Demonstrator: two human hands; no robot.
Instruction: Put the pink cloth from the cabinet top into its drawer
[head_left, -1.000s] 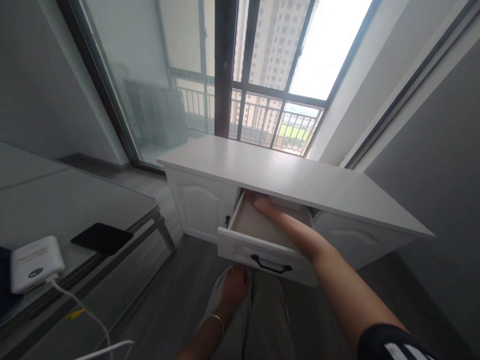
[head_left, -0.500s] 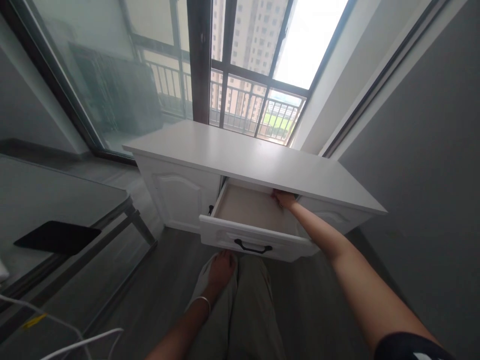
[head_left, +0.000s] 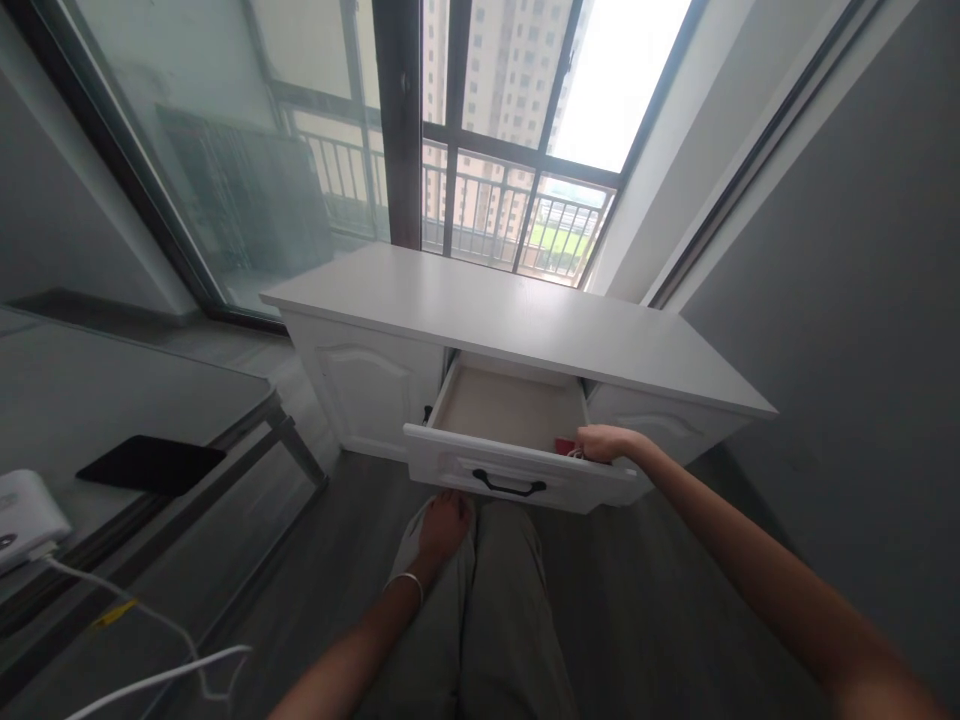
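Observation:
A white drawer (head_left: 510, 405) stands pulled out from the middle of a low white cabinet (head_left: 480, 300). Its front carries a black handle (head_left: 510, 485). My right hand (head_left: 602, 443) is closed at the drawer's front right corner, just above the front panel. A small red thing (head_left: 566, 446) shows at its fingertips, with a pale cord or loop beside it; its kind is too small to tell. My left hand (head_left: 448, 525) lies on my left knee, fingers stretched out, holding nothing. A white bracelet (head_left: 411, 580) circles that wrist.
At left, a table (head_left: 150, 360) bears a black flat pad (head_left: 150, 465) and a white device (head_left: 28, 520) with a white cable (head_left: 127, 595). Behind the cabinet are glass sliding doors (head_left: 401, 130); a grey wall (head_left: 847, 240) borders it on the right.
My right hand has come from the back of the drawer to its front right corner. The red thing now shows at its fingers. My left hand stays on the knee.

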